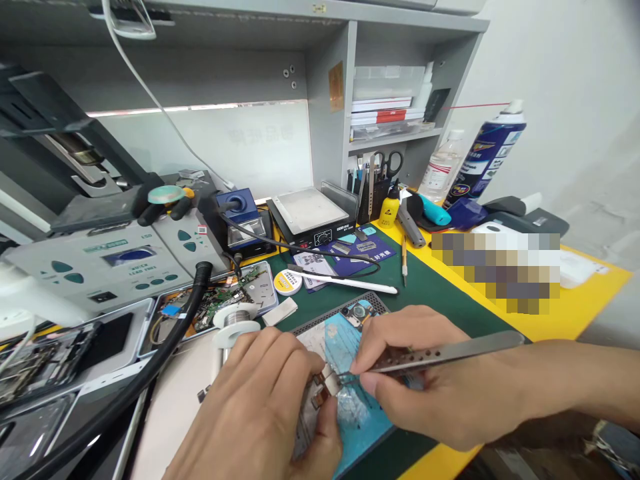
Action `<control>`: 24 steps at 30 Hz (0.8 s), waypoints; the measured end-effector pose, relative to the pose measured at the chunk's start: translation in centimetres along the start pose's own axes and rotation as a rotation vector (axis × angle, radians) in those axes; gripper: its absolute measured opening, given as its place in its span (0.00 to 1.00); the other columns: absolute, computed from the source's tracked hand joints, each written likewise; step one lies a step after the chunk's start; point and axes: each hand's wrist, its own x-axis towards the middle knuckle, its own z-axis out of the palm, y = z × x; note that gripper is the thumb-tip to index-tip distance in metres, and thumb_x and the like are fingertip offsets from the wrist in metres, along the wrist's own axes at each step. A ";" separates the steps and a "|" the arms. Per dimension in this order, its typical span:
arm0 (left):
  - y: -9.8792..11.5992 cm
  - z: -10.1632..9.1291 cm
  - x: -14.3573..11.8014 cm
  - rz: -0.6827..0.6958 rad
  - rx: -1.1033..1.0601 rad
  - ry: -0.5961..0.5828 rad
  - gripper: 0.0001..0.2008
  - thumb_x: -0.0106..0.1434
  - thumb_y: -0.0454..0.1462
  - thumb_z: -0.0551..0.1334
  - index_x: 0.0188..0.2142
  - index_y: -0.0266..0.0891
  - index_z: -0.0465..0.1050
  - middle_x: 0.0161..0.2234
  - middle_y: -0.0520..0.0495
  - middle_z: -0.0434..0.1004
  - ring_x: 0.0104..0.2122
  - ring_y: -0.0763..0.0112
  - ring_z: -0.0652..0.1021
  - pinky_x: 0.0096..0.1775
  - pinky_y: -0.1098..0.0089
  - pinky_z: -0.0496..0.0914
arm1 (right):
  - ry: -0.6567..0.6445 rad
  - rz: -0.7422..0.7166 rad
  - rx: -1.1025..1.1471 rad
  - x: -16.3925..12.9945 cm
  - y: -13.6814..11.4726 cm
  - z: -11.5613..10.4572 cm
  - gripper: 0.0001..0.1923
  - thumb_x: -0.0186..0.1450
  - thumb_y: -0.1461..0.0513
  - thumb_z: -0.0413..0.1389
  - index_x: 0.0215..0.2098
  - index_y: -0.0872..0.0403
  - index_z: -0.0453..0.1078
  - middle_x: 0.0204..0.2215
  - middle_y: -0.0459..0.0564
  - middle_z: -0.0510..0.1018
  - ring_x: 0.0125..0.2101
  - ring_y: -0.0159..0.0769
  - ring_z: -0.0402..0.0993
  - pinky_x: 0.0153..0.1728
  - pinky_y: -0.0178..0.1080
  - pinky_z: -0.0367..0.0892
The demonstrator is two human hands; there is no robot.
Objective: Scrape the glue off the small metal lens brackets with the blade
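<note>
Left hand: the left hand (270, 407) lies nearest the camera, fingers curled down onto the opened phone (345, 373), thumb and forefinger pressed against a small brown flex part (323, 393) at its middle.
Right hand: the right hand (425, 373) pinches a pair of metal tweezers (440, 355) between thumb and fingers, arms squeezed nearly together, tips touching the same spot beside the left fingertips (whether the tips grip anything cannot be told).
Phone: face down on the green mat (440, 287), back removed, blue inner plate and camera module (357, 312) showing at its far end.
Just beyond: a white stylus (345, 283) lies across the mat, a round yellow tin (287, 281) to its left, a solder spool (235, 319) nearer the left hand.
Left side: a tray of circuit boards (215, 303), a black hose (165, 347) over it, a grey rework station (100, 263) behind.
Back: a black hot plate (313, 217), a tool cup with scissors (375, 180), a small yellow bottle (389, 208).
Far right: a blue spray can (493, 150) and a clear bottle (443, 167) near the wall.
</note>
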 end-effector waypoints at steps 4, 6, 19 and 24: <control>0.0 0.0 0.1 0.004 -0.005 -0.002 0.05 0.63 0.32 0.62 0.37 0.43 0.67 0.33 0.52 0.74 0.35 0.63 0.74 0.36 0.62 0.68 | 0.008 -0.006 0.008 0.0 0.1 0.1 0.03 0.63 0.68 0.59 0.34 0.55 0.72 0.21 0.41 0.72 0.20 0.26 0.63 0.24 0.30 0.60; 0.0 0.1 0.2 0.006 -0.004 -0.005 0.05 0.64 0.31 0.61 0.37 0.43 0.67 0.33 0.52 0.73 0.35 0.63 0.74 0.36 0.62 0.68 | 0.007 -0.005 0.010 0.0 0.2 0.2 0.03 0.63 0.68 0.59 0.34 0.55 0.72 0.21 0.40 0.72 0.20 0.25 0.62 0.24 0.30 0.60; 0.0 0.1 0.1 0.002 -0.010 -0.017 0.05 0.64 0.31 0.61 0.37 0.43 0.68 0.33 0.51 0.74 0.35 0.63 0.74 0.37 0.61 0.68 | -0.002 -0.047 0.045 -0.2 0.2 0.2 0.03 0.62 0.70 0.59 0.34 0.57 0.73 0.20 0.40 0.71 0.20 0.24 0.62 0.24 0.29 0.60; -0.1 0.4 -0.1 -0.032 -0.017 0.008 0.02 0.64 0.34 0.62 0.36 0.42 0.70 0.32 0.50 0.74 0.34 0.61 0.75 0.37 0.61 0.68 | 0.026 0.005 0.062 -0.2 0.0 -0.1 0.02 0.63 0.68 0.59 0.34 0.56 0.73 0.22 0.42 0.73 0.20 0.25 0.63 0.23 0.29 0.61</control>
